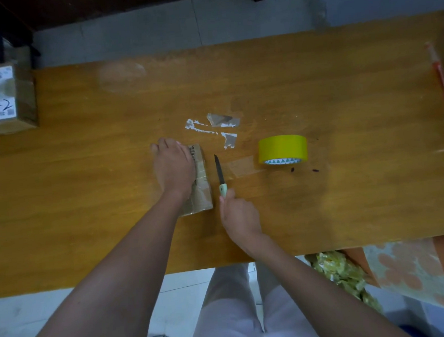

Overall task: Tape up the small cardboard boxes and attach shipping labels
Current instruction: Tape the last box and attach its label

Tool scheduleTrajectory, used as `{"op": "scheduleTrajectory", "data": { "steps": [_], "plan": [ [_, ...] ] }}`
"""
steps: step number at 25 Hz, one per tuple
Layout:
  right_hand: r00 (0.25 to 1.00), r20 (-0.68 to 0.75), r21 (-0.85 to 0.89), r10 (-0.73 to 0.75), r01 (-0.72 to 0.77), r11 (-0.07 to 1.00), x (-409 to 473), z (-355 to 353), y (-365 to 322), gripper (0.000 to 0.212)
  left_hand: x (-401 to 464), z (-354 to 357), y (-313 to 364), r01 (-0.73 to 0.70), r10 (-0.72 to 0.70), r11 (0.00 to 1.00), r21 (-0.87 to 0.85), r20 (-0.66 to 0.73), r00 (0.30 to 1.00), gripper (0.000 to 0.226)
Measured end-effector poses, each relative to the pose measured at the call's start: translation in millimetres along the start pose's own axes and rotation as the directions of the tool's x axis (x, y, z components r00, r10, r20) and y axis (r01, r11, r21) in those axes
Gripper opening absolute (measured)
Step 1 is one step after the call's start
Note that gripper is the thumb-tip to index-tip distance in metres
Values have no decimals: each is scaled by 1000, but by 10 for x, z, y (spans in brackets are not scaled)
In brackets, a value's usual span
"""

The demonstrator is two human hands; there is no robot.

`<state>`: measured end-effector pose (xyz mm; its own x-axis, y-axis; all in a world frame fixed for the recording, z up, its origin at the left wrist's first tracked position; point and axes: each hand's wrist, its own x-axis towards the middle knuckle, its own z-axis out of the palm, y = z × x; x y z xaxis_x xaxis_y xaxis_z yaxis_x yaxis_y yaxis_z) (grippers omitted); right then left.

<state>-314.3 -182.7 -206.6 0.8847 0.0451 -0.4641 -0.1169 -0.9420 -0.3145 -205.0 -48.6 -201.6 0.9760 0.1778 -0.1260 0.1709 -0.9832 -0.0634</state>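
Under both hands — table: one long wooden table [315, 81], running well past either hand to the left and right.
Far left of the left hand — larger boxes: one plainly seen cardboard box [5, 97] with a white label marked by hand, at the table's left end; the edge of a second shows beside it at the frame border.
Beneath the left hand — small cardboard box: one small cardboard box [199, 180], already partly taped, lying flat on the table.
Left hand [174, 166]: palm down on the box top, fingers straight, pressing it flat.
Right hand [239, 215]: fingers curled round the knife handle, just right of the box.
Right of the right hand — tape roll: one yellow tape roll [282, 149], standing on its flat side, apart from the knife.
Between the box and the tape roll — knife: one knife [220, 175], dark blade pointing away from the person, pale green handle in the right hand.
Beyond the hands — scraps: a few torn label scraps [224, 121], stuck to the table.
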Motion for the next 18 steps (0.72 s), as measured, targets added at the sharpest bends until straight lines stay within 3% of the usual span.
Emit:
{"op": "scheduleTrajectory", "data": {
  "steps": [13,18],
  "plan": [
    [997,-19,-45,76,-77,996,22,36,-124,31,0,-3,-44,-29,25,991,-132,-30,999,51],
    [991,-59,5,122,-122,993,-242,112,-134,32,29,62,-61,-8,0,972,-234,-37,999,41]
  ]
}}
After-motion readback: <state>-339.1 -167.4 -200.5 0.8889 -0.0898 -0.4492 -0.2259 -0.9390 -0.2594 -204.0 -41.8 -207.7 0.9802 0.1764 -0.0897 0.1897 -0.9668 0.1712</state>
